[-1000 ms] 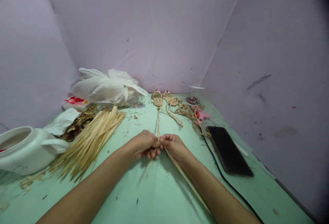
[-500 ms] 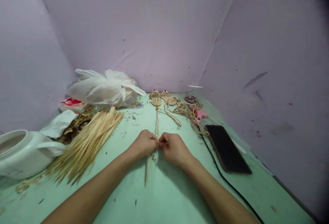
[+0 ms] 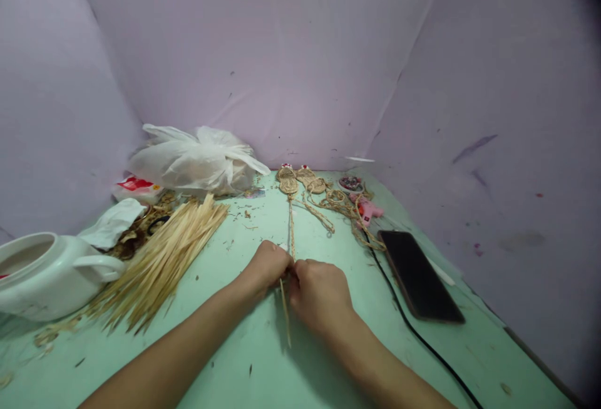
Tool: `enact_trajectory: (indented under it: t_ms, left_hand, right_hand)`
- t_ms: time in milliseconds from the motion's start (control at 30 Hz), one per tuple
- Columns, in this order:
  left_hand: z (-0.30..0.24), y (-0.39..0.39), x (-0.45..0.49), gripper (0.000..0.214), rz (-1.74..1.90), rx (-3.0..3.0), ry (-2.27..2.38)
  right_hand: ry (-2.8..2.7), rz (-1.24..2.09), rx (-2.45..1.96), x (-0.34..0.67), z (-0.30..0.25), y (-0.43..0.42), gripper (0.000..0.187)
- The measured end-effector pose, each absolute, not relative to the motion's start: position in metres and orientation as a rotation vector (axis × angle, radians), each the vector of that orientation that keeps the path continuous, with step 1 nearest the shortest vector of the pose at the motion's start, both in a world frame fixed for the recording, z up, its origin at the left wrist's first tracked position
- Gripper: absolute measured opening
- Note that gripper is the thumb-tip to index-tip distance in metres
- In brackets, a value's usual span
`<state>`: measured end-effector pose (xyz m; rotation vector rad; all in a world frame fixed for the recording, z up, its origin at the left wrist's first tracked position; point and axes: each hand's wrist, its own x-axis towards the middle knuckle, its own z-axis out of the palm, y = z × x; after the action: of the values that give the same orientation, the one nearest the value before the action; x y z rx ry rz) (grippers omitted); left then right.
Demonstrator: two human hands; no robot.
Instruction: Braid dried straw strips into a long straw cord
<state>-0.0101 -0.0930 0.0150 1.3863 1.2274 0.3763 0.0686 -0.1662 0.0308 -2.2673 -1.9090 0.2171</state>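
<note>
Left hand (image 3: pixel 265 267) and right hand (image 3: pixel 319 295) meet, fingers pinched on the straw braid (image 3: pixel 292 228), whose length runs straight away from them.

clutter on a green surface (image 3: pixel 263 371) walled in lilac cloth (image 3: pixel 300 52)
on the left a bundle of pale straw strips (image 3: pixel 164 258) fans out beside a white pot (image 3: pixel 42 277) with a handle; behind them lie crumpled white paper (image 3: pixel 113 221), a red and white packet (image 3: pixel 136 186) and a puffy white plastic bag (image 3: pixel 197 161). on the right a black phone (image 3: pixel 417 274) lies flat, a black cable (image 3: pixel 422 340) running just beside it, with a pink glue gun (image 3: pixel 369 210) and coiled braided cord (image 3: pixel 335 199) beyond.
</note>
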Motion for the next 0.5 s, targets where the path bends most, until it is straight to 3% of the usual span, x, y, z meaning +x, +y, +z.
enact_trajectory:
  t_ms: [233,367,500]
  left_hand:
    - [0.018,-0.091,-0.012,0.007,0.386,1.369,1.166]
    - [0.021,-0.08,-0.021,0.001,0.266,1.399,1.074]
    - [0.027,-0.073,-0.029,0.011,0.175,1.388,1.035]
  right_hand:
    - [-1.995,0.216,-2.166,0.064,0.027,-0.17,0.022]
    - [-1.711,0.507,-2.053,0.088,0.029,-0.162,0.025]
    - [-1.177,0.829,-1.816,0.105,0.024,-0.147,0.023]
